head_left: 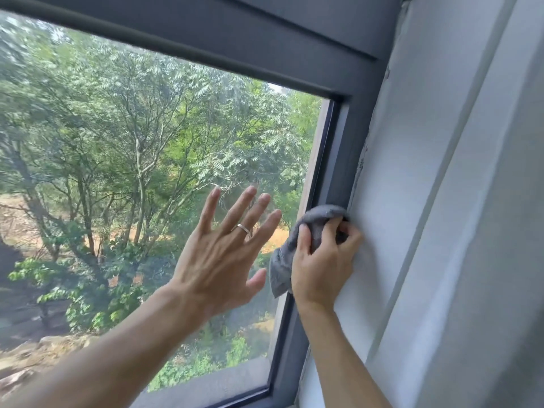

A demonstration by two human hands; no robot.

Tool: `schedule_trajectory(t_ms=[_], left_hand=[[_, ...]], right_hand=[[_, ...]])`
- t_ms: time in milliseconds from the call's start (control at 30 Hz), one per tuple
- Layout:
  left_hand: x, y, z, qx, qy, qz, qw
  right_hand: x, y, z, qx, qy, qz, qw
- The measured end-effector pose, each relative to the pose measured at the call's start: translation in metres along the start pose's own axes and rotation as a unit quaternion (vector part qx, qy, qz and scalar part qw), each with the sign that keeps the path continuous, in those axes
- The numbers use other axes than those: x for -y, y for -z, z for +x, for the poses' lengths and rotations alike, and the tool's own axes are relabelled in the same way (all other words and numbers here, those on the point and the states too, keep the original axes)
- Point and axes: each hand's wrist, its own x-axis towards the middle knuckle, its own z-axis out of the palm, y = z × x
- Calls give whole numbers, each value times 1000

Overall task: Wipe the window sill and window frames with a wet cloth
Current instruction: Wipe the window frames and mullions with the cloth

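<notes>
Presently, the scene is recorded from left to right. The window glass [132, 172] fills the left and centre of the view, with trees seen beyond it. The left hand [219, 254] is held flat before the pane, its fingers straight and spread, gripping nothing; a ring [243, 228] is worn on one finger. Whether the palm actually touches the glass cannot be told. The placement is judged to serve as a brace, so that the body is steadied while the other arm reaches to the side.

Further right, the grey cloth [294, 248] is held bunched in the right hand [323, 260], whose fingers and thumb are curled round it. The upper fold of the cloth is pressed against the dark vertical window frame [338, 160], at the seam where the frame meets the white wall [412, 172]. A loose tail of cloth hangs below and to the left of the hand, over the edge of the pane. The bunched grip is judged to concentrate pressure into the narrow seam, where marks are visible higher up.

The upper frame rail [265, 39] runs across the top. The window sill is not clearly shown.
</notes>
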Motion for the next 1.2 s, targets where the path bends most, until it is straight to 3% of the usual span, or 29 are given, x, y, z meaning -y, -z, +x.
schedule_trajectory(t_ms=[133, 433, 567, 700, 933, 1067, 1200], left_hand=[[13, 24, 14, -31, 8, 5, 999], [49, 40, 27, -15, 17, 44, 999], [50, 35, 28, -10, 10, 40, 999], [56, 34, 29, -6, 6, 39, 999], [65, 49, 41, -35, 33, 36, 998], [68, 48, 43, -11, 36, 22, 999], [71, 49, 42, 31, 34, 41, 998]], right_hand=[[7, 11, -9, 50, 54, 28, 997], [24, 11, 11, 74, 118, -95, 986], [44, 4, 52, 36, 94, -119, 988], [35, 12, 25, 94, 116, -144, 978], [51, 10, 57, 73, 109, -128, 983], [42, 13, 36, 106, 109, -137, 979], [66, 15, 82, 91, 89, -127, 984]])
